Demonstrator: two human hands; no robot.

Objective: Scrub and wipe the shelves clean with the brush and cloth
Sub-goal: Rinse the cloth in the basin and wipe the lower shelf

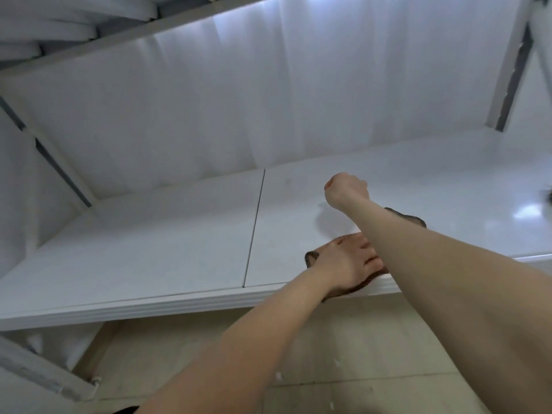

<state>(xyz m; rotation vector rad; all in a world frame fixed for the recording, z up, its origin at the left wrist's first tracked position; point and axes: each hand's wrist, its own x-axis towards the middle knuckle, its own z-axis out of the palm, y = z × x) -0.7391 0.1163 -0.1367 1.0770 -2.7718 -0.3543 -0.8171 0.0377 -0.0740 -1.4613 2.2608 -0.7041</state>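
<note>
The white shelf (167,249) runs across the view at about waist height. A brown cloth (312,258) lies at its front edge. My left hand (346,261) presses flat on the cloth with its fingers spread. More of the cloth shows past my right forearm, where its far corner (413,220) sticks out. My right hand (346,188) is stretched out over the shelf beyond the cloth, curled into a fist with the wrist bent down. Nothing shows in that fist, and its fingers are hidden. No brush can be made out.
A thin seam (254,231) splits the shelf into two panels. White corrugated sheeting (268,100) backs it, with grey uprights (507,73) at the sides. A small dark object (548,196) sits at the right edge of the view. Beige floor tiles (343,354) lie below.
</note>
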